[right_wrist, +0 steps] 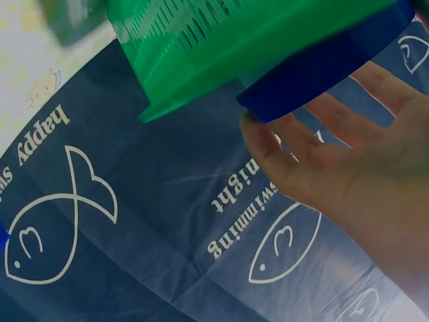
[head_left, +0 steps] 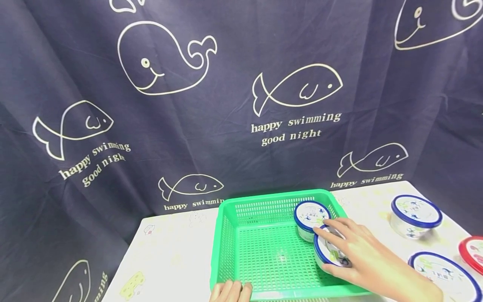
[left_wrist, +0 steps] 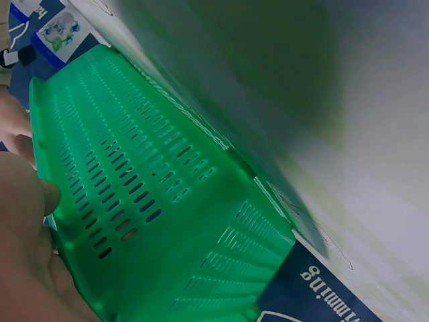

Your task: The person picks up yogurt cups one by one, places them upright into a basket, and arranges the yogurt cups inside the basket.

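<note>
At the near rim of a green plastic basket (head_left: 279, 260), my left hand (head_left: 231, 291) grips the edge, with the thumb (left_wrist: 49, 196) on the outer wall in the left wrist view. My right hand (head_left: 364, 253) holds a round clear container with a blue lid (head_left: 336, 256) over the basket's right side, fingers spread across the lid and thumb at its near edge. In the right wrist view the fingertips lie along the blue lid rim (right_wrist: 322, 67). Another blue-lidded container (head_left: 311, 214) stands inside the basket's far right part, right beside the held one.
Right of the basket, two more blue-lidded containers, one farther back (head_left: 416, 212) and one nearer (head_left: 445, 277), stand on the white patterned table (head_left: 166, 256). A red-lidded container (head_left: 473, 251) is at the right edge. A dark blue printed curtain (head_left: 234, 147) hangs behind.
</note>
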`<state>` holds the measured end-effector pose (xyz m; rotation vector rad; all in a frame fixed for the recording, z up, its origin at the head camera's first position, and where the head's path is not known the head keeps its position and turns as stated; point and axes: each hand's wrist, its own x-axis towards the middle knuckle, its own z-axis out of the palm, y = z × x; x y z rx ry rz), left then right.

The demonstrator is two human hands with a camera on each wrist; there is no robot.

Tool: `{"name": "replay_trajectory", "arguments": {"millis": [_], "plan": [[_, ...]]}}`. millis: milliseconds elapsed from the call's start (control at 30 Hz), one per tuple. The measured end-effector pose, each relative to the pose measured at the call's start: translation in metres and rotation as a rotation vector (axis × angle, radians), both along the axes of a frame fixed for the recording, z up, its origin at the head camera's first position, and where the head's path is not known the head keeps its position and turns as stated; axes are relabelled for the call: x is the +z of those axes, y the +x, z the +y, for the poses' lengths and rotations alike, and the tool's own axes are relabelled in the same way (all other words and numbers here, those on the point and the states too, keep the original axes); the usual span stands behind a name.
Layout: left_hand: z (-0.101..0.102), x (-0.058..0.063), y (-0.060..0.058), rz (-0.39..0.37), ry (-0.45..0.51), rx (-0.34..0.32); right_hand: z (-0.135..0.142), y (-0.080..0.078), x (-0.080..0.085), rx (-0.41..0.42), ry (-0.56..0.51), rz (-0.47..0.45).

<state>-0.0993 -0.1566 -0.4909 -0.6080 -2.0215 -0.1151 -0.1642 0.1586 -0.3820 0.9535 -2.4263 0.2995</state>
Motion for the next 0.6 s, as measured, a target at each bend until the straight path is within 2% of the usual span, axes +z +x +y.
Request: {"name": "replay_trajectory", "arguments": {"millis": [67,300,600], "plan": [[0.000,0.000,0.000,-0.001,0.003,-0.002,-0.001,0.000,-0.002,0.006,0.002,0.001],[0.000,-0.001,-0.006,0.096,-0.001,-0.028,-0.004,-0.001,-0.009,0.021,0.010,-0.002],[0.001,-0.002,-0.004,0.073,0.004,-0.012,-0.004,0.000,-0.017,0.024,0.056,-0.027]]}}
